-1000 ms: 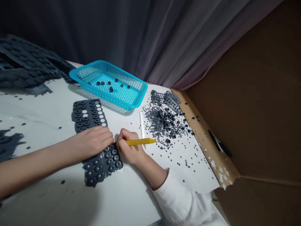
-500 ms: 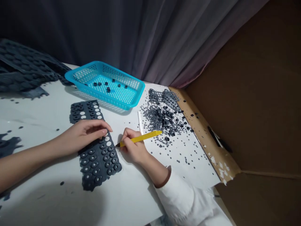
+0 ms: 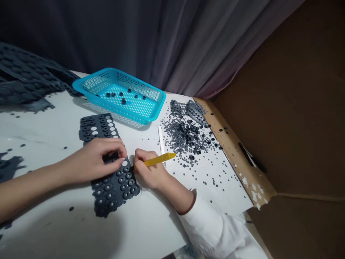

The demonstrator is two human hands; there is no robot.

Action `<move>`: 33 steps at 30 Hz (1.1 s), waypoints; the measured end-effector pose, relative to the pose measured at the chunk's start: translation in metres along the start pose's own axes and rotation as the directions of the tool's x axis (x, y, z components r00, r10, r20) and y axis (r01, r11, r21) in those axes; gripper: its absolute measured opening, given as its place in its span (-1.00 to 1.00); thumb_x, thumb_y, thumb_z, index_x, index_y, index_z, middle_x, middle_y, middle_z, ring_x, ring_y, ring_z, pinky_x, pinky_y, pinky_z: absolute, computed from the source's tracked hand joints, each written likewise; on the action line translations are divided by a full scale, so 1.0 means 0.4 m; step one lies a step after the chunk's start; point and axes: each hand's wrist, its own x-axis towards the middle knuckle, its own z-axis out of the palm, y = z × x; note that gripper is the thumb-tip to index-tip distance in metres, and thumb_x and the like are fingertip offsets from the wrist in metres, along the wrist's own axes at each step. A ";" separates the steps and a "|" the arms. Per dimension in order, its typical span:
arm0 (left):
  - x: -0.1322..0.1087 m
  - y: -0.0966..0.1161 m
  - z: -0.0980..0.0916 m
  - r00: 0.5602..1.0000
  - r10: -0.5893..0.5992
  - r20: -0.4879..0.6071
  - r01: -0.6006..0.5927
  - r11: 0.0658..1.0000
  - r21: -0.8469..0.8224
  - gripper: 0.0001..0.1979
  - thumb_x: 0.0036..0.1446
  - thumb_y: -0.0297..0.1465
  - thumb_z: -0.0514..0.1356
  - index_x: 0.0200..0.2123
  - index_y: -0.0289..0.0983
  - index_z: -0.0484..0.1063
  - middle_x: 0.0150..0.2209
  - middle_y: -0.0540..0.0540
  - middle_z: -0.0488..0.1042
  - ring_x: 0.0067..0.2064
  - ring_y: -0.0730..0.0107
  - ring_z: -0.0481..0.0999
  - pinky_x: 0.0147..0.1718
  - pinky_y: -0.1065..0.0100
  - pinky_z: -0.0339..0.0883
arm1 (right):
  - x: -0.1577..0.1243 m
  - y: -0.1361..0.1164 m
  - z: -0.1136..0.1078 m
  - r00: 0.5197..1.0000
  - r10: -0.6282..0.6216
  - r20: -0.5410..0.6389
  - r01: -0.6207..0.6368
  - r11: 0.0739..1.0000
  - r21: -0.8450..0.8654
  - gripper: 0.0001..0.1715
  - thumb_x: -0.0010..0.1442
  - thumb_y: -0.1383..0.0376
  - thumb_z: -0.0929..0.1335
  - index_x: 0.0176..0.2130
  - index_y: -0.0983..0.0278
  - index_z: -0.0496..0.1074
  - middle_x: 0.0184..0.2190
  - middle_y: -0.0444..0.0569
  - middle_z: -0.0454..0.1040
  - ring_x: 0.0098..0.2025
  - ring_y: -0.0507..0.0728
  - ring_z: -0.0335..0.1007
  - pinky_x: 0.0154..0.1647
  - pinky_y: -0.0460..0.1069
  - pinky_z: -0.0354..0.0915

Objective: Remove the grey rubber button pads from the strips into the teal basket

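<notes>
A dark rubber sheet (image 3: 115, 196) with rows of raised rings lies on the white tabletop. Some spots along its right side and upper part are white round holes. My left hand (image 3: 91, 158) rests across the middle of the sheet, its thumb and forefinger bent together at the right edge beside a white hole. Closed round a yellow pen-like tool (image 3: 159, 159) is my right hand (image 3: 151, 171), just right of the sheet. The tool's dark tip meets the sheet's right edge; whether it goes into a ring I cannot tell.
A blue perforated basket (image 3: 118, 108) with several small black rings stands behind the sheet. To the right are a heap of tiny dark discs and rings (image 3: 185, 136) and a white strip (image 3: 161, 140). More dark rubber sheets (image 3: 29, 79) lie at back left, below a grey curtain (image 3: 151, 39).
The tool's tip has moved from just beside the sheet onto its right edge, and its yellow end has dipped left. My left thumb and forefinger have bent and shifted slightly down.
</notes>
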 end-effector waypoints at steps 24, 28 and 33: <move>-0.036 -0.045 0.085 0.934 0.352 0.056 -0.354 0.903 0.243 -0.72 0.33 -0.58 -0.05 -0.29 -0.27 0.42 -0.34 -0.09 0.44 -0.29 0.29 0.37 -0.23 0.30 0.27 | -0.002 0.030 -0.002 0.968 0.214 -0.132 -0.128 0.870 0.477 -0.90 -0.09 0.31 0.23 -0.59 0.23 0.25 -0.72 -0.19 0.29 -0.65 0.00 0.17 -0.59 -0.12 0.14; -0.032 -0.040 0.082 0.940 0.333 0.080 -0.342 0.915 0.212 -0.69 0.36 -0.54 -0.09 -0.32 -0.28 0.41 -0.34 -0.09 0.42 -0.29 0.30 0.36 -0.23 0.29 0.26 | -0.007 0.032 -0.010 0.993 0.084 -0.084 -0.053 0.945 0.323 -0.87 -0.01 0.35 0.23 -0.57 0.24 0.25 -0.67 -0.20 0.29 -0.57 0.01 0.22 -0.51 -0.11 0.16; -0.029 -0.043 0.082 0.947 0.308 0.090 -0.320 0.926 0.201 -0.68 0.37 -0.51 -0.08 -0.31 -0.27 0.43 -0.34 -0.09 0.42 -0.29 0.29 0.36 -0.22 0.27 0.25 | -0.011 0.029 -0.013 1.000 -0.025 -0.019 0.027 0.994 0.103 -0.84 0.08 0.37 0.22 -0.52 0.23 0.20 -0.60 -0.19 0.30 -0.52 0.02 0.20 -0.45 -0.08 0.12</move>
